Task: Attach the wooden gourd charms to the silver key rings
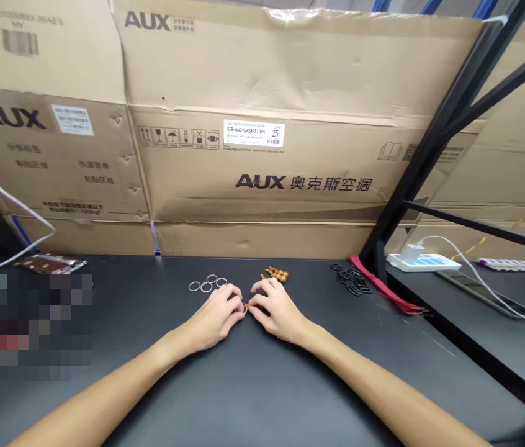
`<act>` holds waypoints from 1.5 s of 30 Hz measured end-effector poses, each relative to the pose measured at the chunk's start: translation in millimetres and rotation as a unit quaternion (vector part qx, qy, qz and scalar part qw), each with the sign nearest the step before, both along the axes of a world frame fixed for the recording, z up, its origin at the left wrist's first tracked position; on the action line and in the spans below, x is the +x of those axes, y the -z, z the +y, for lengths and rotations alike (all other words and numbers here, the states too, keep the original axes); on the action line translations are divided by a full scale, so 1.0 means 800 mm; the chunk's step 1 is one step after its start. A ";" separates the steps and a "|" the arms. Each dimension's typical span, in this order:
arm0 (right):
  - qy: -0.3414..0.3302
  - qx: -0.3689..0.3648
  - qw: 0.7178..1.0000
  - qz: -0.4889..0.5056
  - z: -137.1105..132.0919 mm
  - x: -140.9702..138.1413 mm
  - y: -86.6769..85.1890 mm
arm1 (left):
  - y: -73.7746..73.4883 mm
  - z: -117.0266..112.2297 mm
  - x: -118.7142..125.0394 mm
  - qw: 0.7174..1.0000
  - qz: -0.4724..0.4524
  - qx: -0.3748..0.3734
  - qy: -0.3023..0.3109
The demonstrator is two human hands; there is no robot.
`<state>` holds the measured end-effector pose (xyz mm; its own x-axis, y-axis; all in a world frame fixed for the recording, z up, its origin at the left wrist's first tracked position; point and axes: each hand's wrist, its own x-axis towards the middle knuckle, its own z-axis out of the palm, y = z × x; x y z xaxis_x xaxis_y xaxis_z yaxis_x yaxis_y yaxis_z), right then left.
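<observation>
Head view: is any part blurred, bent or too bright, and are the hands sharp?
In the head view, light is soft and even, without glare on the black table; a pixelated block covers part of the left side; the cardboard boxes bow from the wide lens; the left hand and right hand are sharp, yet the small brown piece they pinch is too tiny to identify.

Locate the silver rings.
In the head view, the silver rings lie on the black table, just beyond the left hand, left of the wooden gourds.
</observation>
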<state>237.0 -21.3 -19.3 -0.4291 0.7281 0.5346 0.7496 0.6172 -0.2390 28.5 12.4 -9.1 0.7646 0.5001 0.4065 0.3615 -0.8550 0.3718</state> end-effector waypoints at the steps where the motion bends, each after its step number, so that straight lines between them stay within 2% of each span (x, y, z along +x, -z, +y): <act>1: -0.001 -0.002 1.000 0.006 0.001 0.000 0.000 | 0.000 0.000 0.000 1.000 0.000 -0.003 0.002; 8: -0.018 -0.072 0.994 0.074 0.003 0.004 -0.001 | 0.001 0.002 -0.002 1.000 0.001 -0.001 0.008; 19: -0.069 -0.163 0.978 0.114 0.004 0.008 -0.009 | 0.000 0.000 -0.004 0.999 -0.018 0.026 0.031; 26: -0.069 -0.168 0.974 0.133 0.004 0.004 -0.007 | -0.007 -0.005 -0.001 0.998 -0.006 0.033 0.050; 29: -0.050 -0.156 0.977 0.138 0.003 0.002 -0.005 | -0.009 -0.008 0.000 0.999 0.009 0.042 0.026; 36: -0.039 -0.136 0.981 0.129 0.003 0.000 -0.005 | -0.005 -0.007 0.000 0.993 0.033 0.113 -0.006; 41: -0.030 -0.150 0.978 0.141 0.003 0.000 -0.008 | -0.007 -0.006 0.000 0.996 0.021 0.084 0.014; 45: -0.030 -0.166 0.974 0.148 0.007 0.003 -0.007 | -0.006 -0.006 0.000 0.992 0.033 0.114 0.028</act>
